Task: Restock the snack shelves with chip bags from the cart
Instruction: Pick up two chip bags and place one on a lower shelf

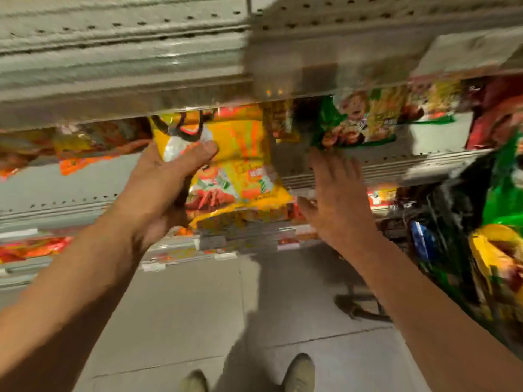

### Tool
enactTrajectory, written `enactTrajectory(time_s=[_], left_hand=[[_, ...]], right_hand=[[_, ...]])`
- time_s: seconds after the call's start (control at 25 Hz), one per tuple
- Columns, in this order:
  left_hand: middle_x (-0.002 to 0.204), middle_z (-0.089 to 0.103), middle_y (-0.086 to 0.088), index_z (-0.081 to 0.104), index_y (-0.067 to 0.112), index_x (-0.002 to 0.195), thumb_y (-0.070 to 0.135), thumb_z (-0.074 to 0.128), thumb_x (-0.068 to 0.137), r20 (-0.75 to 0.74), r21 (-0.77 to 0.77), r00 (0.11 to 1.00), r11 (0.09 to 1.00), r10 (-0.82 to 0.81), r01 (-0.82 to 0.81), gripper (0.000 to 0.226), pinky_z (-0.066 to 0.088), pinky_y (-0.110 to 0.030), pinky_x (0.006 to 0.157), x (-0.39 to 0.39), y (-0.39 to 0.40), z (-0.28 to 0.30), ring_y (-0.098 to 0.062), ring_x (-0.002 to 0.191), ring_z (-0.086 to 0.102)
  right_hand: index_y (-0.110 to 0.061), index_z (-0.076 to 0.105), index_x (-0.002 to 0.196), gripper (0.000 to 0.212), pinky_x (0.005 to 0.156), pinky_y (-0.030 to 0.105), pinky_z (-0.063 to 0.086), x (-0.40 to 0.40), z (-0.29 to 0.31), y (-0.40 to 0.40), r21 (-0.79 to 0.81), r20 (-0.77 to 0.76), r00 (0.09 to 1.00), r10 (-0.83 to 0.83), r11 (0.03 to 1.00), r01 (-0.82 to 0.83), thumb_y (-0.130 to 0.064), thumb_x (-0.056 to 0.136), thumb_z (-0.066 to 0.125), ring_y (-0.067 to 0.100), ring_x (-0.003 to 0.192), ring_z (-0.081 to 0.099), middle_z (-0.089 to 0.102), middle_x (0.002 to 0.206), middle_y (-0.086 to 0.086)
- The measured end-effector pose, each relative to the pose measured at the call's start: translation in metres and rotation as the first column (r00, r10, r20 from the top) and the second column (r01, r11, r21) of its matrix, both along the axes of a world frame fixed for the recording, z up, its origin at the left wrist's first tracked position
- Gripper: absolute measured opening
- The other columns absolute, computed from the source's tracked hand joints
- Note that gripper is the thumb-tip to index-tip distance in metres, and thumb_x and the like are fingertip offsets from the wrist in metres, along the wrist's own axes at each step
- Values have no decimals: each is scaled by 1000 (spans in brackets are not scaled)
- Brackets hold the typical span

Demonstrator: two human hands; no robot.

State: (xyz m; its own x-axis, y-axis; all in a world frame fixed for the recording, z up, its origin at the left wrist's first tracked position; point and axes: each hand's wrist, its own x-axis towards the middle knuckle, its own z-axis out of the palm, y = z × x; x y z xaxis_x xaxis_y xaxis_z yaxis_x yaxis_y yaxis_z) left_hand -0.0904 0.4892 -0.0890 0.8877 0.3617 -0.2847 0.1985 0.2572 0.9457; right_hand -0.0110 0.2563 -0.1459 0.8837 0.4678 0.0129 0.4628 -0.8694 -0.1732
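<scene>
The yellow chip bag I hold is glossy plastic film. My shelf is matt, perforated grey metal. The floor looks smooth.

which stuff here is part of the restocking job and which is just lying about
Part of the job:
yellow chip bag, gripped by the left hand
right hand, open beside the bag
shelf being filled
green bags already on it

Just there:
floor
shoes

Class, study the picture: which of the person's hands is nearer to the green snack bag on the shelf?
Right. The right hand reaches up with straight fingers just below the green snack bag. The left hand is farther left, gripping the yellow chip bag.
</scene>
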Motion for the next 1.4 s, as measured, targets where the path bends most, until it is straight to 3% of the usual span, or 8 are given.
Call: enactTrajectory(time_s=[0.2, 0.4, 0.6, 0.72, 0.92, 1.0, 1.16, 1.4], left_hand=[[80, 80, 1, 71, 10, 96, 11, 75, 87, -72, 134, 996, 990, 46, -36, 9, 60, -27, 57, 71, -26, -17, -13, 71, 77], [103, 80, -8, 72, 11, 113, 37, 80, 73, -247, 88, 952, 974, -183, 210, 48, 61, -34, 81, 78, -27, -28, -22, 97, 77], [77, 76, 11, 73, 18, 107, 34, 69, 84, -194, 156, 979, 982, -71, 102, 28, 55, -19, 60, 89, -24, -21, -1, 65, 70], [87, 68, 2, 66, 21, 102, 59, 62, 80, -244, 361, 967, 932, 68, 25, 44, 52, -39, 90, 101, -14, -18, -12, 80, 61], [69, 66, 10, 61, 21, 78, 34, 61, 95, -187, 475, 938, 862, 293, -175, 22, 50, -19, 68, 81, -43, 3, -9, 76, 63], [105, 69, -9, 66, 10, 102, 41, 63, 94, -182, 640, 939, 760, 290, -110, 33, 52, -33, 91, 55, -62, 22, -27, 105, 61], [134, 47, -35, 47, -8, 138, 24, 70, 92, -160, 808, 987, 576, 13, 124, 60, 27, -44, 112, 7, -144, 42, -46, 130, 40], [126, 58, -24, 61, 6, 131, 16, 72, 89, -148, 782, 866, 479, -478, 398, 45, 39, -51, 106, 3, -304, 88, -44, 121, 51]], right_hand=[[-9, 36, 154, 87, 120, 51, 26, 8, 2, -27, 252, -52, 998, 32, 968, -18, -47, 85, 73, 34, 133, 50, 54, 144, 15], [-13, 35, 153, 102, 104, 42, 36, 31, 13, -10, 249, -122, 992, -36, 966, 66, -83, 78, 34, 29, 116, 63, 68, 125, 7], [-23, 59, 113, 62, 93, 37, 29, 42, 0, 10, 225, -174, 976, -131, 960, 169, -77, 85, 48, 26, 105, 63, 72, 101, -2], [-26, 52, 92, 59, 90, 38, 29, 43, -12, 15, 280, -170, 969, -182, 933, 224, -83, 78, 45, 25, 93, 62, 66, 85, -6], [-15, 59, 131, 67, 104, 41, 35, 24, 6, 0, 325, -137, 985, -108, 934, 148, -64, 85, 64, 28, 113, 62, 71, 116, 6], [-3, 57, 137, 69, 103, 45, 42, -11, 34, -26, 446, -146, 984, -99, 881, 155, -42, 84, 77, 35, 115, 62, 69, 122, 15], [-10, 50, 145, 65, 113, 31, 33, -91, 90, -121, 432, -368, 901, -231, 815, 386, -34, 90, 73, 30, 132, 49, 58, 140, 12], [-19, 54, 140, 53, 105, 28, 41, -152, 173, -272, 477, -396, 797, -456, 639, 603, -36, 93, 71, 15, 126, 51, 57, 133, 0]])
